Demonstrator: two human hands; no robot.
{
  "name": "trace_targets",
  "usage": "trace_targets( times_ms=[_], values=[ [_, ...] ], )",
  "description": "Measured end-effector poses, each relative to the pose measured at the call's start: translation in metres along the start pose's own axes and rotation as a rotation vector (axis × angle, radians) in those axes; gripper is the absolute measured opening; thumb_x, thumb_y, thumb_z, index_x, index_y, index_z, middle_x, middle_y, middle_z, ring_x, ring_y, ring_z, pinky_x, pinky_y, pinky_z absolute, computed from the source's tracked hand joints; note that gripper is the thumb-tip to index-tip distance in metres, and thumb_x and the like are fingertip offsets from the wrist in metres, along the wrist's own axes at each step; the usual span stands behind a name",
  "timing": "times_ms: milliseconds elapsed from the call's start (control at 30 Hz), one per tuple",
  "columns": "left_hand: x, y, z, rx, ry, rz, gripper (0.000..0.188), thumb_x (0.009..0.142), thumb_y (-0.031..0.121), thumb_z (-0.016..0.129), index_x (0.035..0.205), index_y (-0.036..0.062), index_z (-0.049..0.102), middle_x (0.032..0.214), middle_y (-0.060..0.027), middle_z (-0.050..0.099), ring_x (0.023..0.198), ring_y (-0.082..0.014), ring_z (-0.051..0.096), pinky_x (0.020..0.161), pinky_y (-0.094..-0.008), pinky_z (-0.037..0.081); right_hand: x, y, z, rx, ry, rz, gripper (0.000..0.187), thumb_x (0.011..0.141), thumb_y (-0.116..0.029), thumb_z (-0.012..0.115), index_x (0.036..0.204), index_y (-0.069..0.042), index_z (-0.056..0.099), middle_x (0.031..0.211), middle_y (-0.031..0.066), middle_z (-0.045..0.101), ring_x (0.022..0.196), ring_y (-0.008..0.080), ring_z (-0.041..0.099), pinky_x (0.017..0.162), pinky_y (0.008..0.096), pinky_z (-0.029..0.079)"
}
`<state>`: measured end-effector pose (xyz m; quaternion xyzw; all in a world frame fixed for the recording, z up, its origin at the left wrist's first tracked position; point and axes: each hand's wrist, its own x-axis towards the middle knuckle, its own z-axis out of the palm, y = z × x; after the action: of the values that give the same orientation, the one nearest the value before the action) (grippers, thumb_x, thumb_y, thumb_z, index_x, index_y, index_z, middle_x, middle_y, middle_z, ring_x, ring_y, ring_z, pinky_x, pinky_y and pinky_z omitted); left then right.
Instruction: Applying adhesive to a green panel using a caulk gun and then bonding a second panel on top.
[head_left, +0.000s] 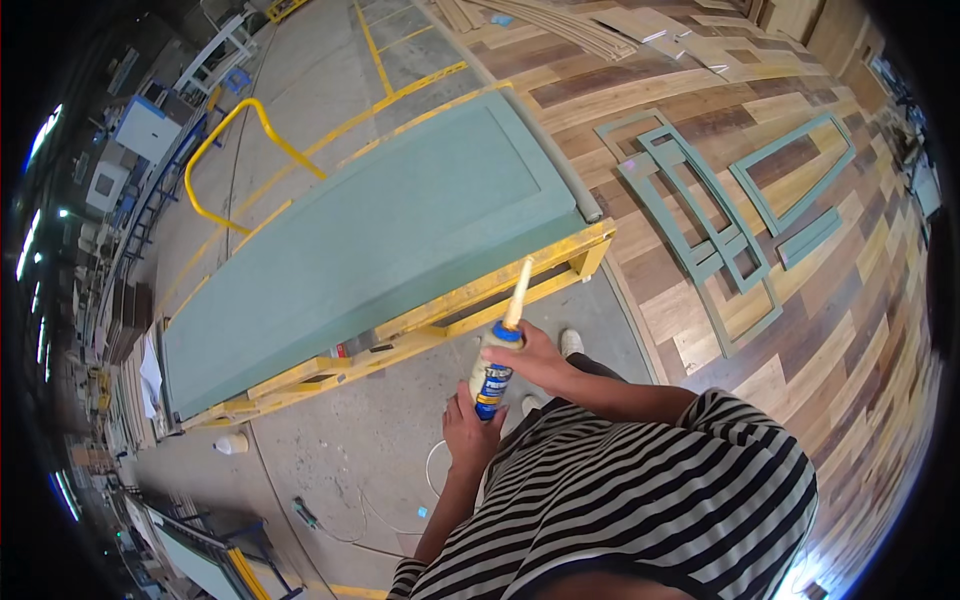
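A sealant cartridge (490, 378) with a blue-and-cream body and a long, tapered cream nozzle stands nearly upright in front of me, its tip pointing up and slightly right. My right hand (532, 356) is closed around its upper part, the thumb across the front. Lower down, my left hand (470, 430) is closed on its base. Just beyond the nozzle lies a long grey-green panel (370, 240) with a recessed border, on a yellow wooden frame (440, 318). The cartridge is apart from the panel.
Green rectangular frames (690, 215) lie on the wood-patterned floor at the right, beside a short green strip (810, 238). A yellow tubular handle (262, 108) rises behind the panel. A white bottle (231, 443) and a corded tool (305, 513) are on the concrete at the left.
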<state>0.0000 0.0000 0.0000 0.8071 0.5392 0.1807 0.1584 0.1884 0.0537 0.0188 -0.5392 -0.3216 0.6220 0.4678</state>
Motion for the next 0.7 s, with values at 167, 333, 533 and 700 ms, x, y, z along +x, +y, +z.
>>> trace_targets(
  times_ms=[167,333,533,700],
  values=[
    [-0.013,-0.001,-0.029,0.065,0.109,-0.131,0.093,0.062,0.025,0.087,0.135,-0.0006,0.034,0.102,-0.0218,0.055,0.089,-0.0427,0.057,0.072,-0.0493,0.048,-0.008,0.000,0.040,-0.095,0.042,0.068,0.065,0.069,-0.049,0.080,0.111,-0.004,0.058,0.105,0.0106,0.065,0.101,0.0184,0.063,0.088,0.0321,0.048],
    [0.042,0.025,0.005,-0.017,0.095,-0.169,0.089,0.067,0.027,0.084,0.136,0.0004,0.034,0.105,-0.0225,0.056,0.090,-0.0427,0.058,0.073,-0.0493,0.049,0.022,-0.023,-0.003,-0.104,0.085,0.043,0.058,0.071,-0.040,0.083,0.108,-0.004,0.056,0.101,0.0084,0.064,0.098,0.0157,0.061,0.086,0.0300,0.049],
    [0.101,0.038,0.015,-0.052,0.061,-0.087,0.080,0.069,0.025,0.079,0.133,0.0001,0.037,0.108,-0.0220,0.056,0.089,-0.0424,0.059,0.075,-0.0488,0.050,0.033,-0.056,-0.053,0.109,-0.175,-0.179,0.050,0.082,-0.018,0.077,0.118,0.000,0.047,0.107,0.0086,0.060,0.103,0.0149,0.058,0.088,0.0301,0.049],
    [0.141,0.049,-0.006,-0.038,-0.103,-0.208,0.079,0.070,0.027,0.076,0.135,0.0040,0.037,0.116,-0.0217,0.058,0.099,-0.0407,0.061,0.082,-0.0466,0.051,0.068,-0.045,-0.120,-0.167,-0.299,-0.184,0.040,0.085,-0.013,0.073,0.118,-0.001,0.052,0.084,0.0049,0.064,0.077,0.0105,0.061,0.068,0.0247,0.050]
  ],
)
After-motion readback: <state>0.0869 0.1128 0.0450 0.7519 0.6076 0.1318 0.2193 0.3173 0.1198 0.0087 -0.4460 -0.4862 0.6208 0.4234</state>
